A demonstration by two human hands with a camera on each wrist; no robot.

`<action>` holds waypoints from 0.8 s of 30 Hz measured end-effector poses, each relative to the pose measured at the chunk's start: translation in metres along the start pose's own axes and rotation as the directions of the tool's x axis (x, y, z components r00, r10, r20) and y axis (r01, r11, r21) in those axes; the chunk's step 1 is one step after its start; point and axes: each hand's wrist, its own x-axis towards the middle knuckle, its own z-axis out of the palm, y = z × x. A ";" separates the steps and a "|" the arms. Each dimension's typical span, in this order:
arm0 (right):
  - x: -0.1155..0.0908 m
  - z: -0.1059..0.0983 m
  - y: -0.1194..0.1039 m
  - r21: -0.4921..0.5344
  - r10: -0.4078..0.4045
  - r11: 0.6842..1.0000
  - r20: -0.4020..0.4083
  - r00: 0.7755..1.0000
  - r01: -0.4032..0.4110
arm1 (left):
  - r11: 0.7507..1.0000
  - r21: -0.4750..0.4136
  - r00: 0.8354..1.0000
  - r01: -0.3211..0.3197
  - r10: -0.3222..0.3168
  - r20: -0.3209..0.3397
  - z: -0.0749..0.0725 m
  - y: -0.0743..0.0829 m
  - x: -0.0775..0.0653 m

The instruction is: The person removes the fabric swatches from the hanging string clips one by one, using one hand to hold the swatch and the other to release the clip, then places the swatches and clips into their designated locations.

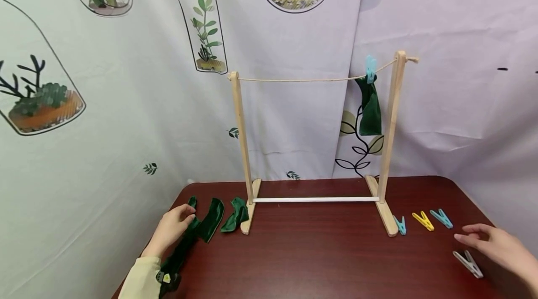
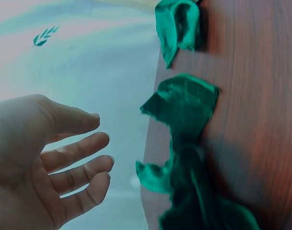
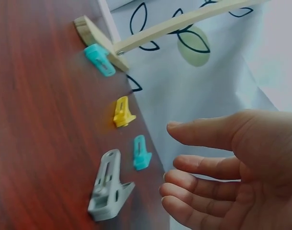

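Loosely curved and empty, my left hand (image 1: 171,225) hovers at the table's left edge beside several dark green velvety cloth pieces. One cloth piece (image 1: 211,219) lies just right of the fingers, and a crumpled cloth piece (image 1: 236,215) sits by the rack's left foot. In the left wrist view, the fingers stand apart from the cloth. My right hand (image 1: 500,245), also empty and relaxed, is near a grey clothespin (image 1: 468,264). Beyond it lie a blue clothespin (image 1: 441,218), a yellow clothespin (image 1: 423,221) and another blue clothespin (image 1: 401,225) against the rack's right foot.
A wooden rack (image 1: 391,131) with a string (image 1: 294,80) stands at the back of the dark red table (image 1: 311,252). From the string's right end hangs a green cloth (image 1: 371,112), clipped by a light blue clothespin (image 1: 370,69). A printed curtain (image 1: 168,103) hangs behind.
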 end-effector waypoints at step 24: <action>0.012 -0.027 -0.048 -0.003 -0.138 0.990 -0.096 0.986 0.138 | 0.983 -0.066 0.981 -0.171 0.175 0.077 0.044 0.073 0.046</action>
